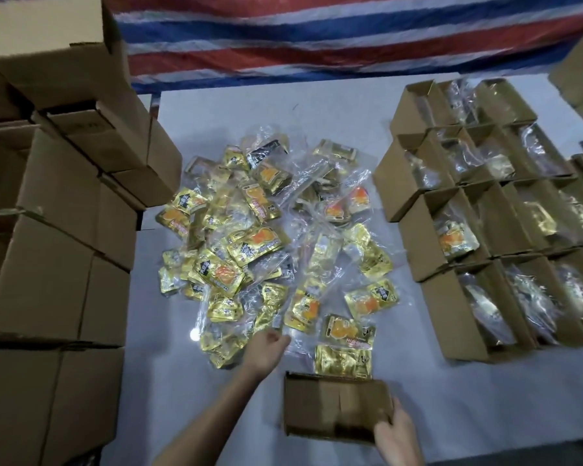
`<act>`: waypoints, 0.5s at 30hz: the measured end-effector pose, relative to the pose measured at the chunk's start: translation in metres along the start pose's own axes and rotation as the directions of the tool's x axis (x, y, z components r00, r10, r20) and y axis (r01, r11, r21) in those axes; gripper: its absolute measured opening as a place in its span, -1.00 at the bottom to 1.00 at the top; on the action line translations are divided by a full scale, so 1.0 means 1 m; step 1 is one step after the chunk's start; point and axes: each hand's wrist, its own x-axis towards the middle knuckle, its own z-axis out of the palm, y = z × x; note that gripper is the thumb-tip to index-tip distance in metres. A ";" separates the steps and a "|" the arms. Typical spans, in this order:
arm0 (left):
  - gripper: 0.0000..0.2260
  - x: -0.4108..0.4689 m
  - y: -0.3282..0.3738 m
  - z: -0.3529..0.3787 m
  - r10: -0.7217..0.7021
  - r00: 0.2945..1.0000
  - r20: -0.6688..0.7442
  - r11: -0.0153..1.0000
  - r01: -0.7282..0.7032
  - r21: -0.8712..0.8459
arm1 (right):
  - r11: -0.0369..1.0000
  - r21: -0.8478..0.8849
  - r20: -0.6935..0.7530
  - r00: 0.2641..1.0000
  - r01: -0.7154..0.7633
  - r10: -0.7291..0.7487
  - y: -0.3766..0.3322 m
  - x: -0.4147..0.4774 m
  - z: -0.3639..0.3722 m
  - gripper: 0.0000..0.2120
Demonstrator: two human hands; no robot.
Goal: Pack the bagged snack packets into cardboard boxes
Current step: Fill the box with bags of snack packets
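A heap of gold snack packets in clear plastic bags covers the middle of the white table. My left hand reaches into the near edge of the heap, fingers curled on a clear bag there. My right hand grips the right end of a small open cardboard box at the table's front, just below a gold packet.
Rows of open cardboard boxes holding bagged packets fill the right side of the table. Stacks of larger cardboard cartons stand along the left. A red, white and blue striped tarp hangs behind.
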 end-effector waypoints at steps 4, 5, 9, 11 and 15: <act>-0.73 0.048 0.057 0.040 -0.007 1.000 -0.008 0.994 0.007 0.106 | 0.999 -0.022 0.071 0.997 0.028 -0.026 0.000 0.004 -0.002 -0.50; -0.74 0.058 0.067 0.052 -0.001 0.999 -0.037 0.985 0.007 0.171 | 0.999 -0.023 0.092 0.995 0.034 -0.032 0.000 0.005 -0.002 -0.50; -0.60 0.082 0.087 0.079 0.296 0.921 -0.252 0.777 -0.079 0.625 | 0.999 -0.035 0.149 0.988 0.037 -0.032 0.000 0.006 -0.006 -0.40; -0.46 0.090 0.092 0.078 0.404 0.873 -0.273 0.703 -0.105 0.703 | 0.998 -0.043 0.155 0.987 0.055 -0.047 -0.001 0.006 -0.009 -0.45; -0.51 0.105 0.096 0.054 0.412 0.846 -0.339 0.727 -0.081 0.682 | 0.996 -0.051 0.169 0.984 0.072 -0.063 0.000 0.006 -0.010 -0.54</act>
